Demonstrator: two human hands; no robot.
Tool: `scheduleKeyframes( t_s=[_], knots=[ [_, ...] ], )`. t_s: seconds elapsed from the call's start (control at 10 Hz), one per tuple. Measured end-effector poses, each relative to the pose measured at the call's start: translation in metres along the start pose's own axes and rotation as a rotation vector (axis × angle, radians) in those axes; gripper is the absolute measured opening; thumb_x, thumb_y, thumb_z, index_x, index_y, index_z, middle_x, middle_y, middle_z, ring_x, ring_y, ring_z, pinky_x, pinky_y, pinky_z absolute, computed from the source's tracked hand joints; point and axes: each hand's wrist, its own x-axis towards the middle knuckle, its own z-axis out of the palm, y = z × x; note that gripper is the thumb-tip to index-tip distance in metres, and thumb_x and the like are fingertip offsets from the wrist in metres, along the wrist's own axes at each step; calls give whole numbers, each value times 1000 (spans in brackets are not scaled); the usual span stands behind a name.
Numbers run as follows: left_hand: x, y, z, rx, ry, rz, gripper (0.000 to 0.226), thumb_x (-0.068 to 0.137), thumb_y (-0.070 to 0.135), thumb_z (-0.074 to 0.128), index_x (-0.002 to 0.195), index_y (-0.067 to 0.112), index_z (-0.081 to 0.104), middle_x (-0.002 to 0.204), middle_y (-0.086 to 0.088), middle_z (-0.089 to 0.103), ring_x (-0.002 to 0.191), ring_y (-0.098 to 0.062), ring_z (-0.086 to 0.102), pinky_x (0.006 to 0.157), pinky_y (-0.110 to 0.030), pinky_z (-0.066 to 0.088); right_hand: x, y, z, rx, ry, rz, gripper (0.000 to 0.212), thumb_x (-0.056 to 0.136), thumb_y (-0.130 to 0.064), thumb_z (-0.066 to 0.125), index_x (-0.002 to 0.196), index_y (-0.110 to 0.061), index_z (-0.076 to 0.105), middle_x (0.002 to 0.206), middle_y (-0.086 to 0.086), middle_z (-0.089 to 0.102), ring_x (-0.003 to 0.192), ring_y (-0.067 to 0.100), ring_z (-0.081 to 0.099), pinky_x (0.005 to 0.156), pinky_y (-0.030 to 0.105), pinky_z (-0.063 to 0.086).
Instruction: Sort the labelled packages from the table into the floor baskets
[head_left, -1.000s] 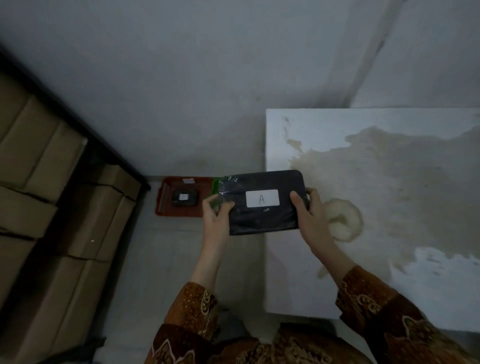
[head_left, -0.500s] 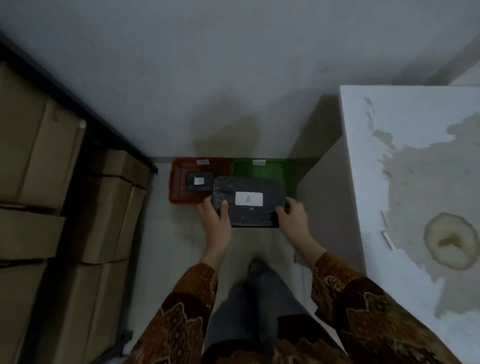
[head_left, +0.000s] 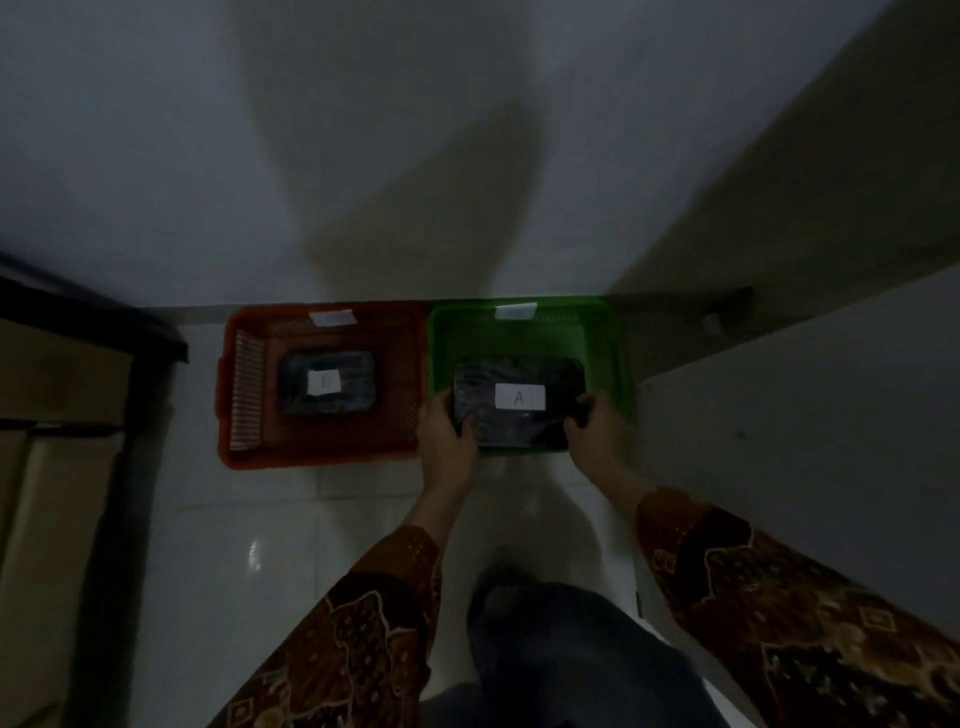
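A black wrapped package with a white label marked A (head_left: 519, 401) sits low inside the green basket (head_left: 524, 327) on the floor. My left hand (head_left: 445, 431) grips its left edge and my right hand (head_left: 595, 423) grips its right edge. To the left stands the red basket (head_left: 249, 384), which holds another black package with a white label (head_left: 327, 383); its letter is too blurred to read. Each basket has a white tag on its far rim.
Both baskets stand against the white wall on a glossy tiled floor. The table's side (head_left: 810, 405) rises at the right. Cardboard boxes (head_left: 47, 467) and a dark shelf frame (head_left: 150, 358) line the left. My knee (head_left: 561, 639) is below my hands.
The package labelled A went from the table edge down to the left and into the green basket, held by both hands. The view dropped toward the floor and darkened.
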Motion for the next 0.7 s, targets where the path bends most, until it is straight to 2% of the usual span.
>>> scheduleKeyframes(
  t_s=[0.1, 0.2, 0.3, 0.4, 0.5, 0.6, 0.7],
  knots=[
    [54, -36, 47, 50, -55, 68, 43, 90, -6, 52, 133, 2, 49, 127, -20, 58, 116, -32, 56, 87, -20, 38, 63, 33, 38, -49, -55, -36, 39, 88, 0, 58, 125, 2, 46, 129, 23, 52, 117, 35, 52, 96, 41, 46],
    [95, -72, 82, 183, -132, 177, 49, 89, -5, 52, 136, 6, 49, 126, -23, 58, 113, -35, 57, 88, -29, 47, 111, 61, 64, -101, -76, -118, 53, 84, 3, 62, 132, 2, 42, 135, 24, 47, 124, 37, 46, 106, 49, 41],
    [121, -102, 107, 320, -237, 211, 59, 90, -2, 54, 146, 12, 38, 135, -26, 50, 118, -37, 53, 96, -35, 47, 145, 81, 81, -131, -113, -230, 58, 83, 6, 63, 136, 3, 39, 139, 24, 43, 129, 37, 43, 111, 49, 37],
    [130, -123, 119, 371, -334, 228, 66, 91, 0, 55, 150, 10, 26, 142, -25, 44, 123, -37, 50, 98, -35, 45, 162, 92, 92, -138, -218, -317, 66, 86, 2, 62, 143, 1, 30, 148, 23, 35, 135, 35, 38, 115, 47, 32],
    [133, -131, 119, 354, -427, 244, 70, 93, 3, 56, 151, 10, 17, 154, -22, 30, 133, -35, 42, 108, -32, 38, 166, 99, 92, -152, -343, -324, 80, 84, 0, 66, 148, -2, 17, 155, 23, 21, 140, 35, 30, 119, 42, 25],
    [126, -125, 104, 399, -498, 285, 73, 93, 5, 55, 151, 9, 11, 158, -21, 19, 140, -34, 33, 114, -34, 31, 153, 101, 82, -244, -349, -350, 85, 83, -5, 68, 149, -5, 15, 158, 22, 11, 144, 34, 21, 119, 37, 21],
    [110, -105, 84, 497, -417, 309, 68, 92, 5, 54, 151, 12, 22, 152, -23, 32, 133, -37, 41, 107, -44, 43, 129, 96, 70, -302, -261, -354, 75, 84, -5, 66, 147, -2, 25, 155, 23, 21, 142, 35, 25, 118, 41, 26]
  ],
)
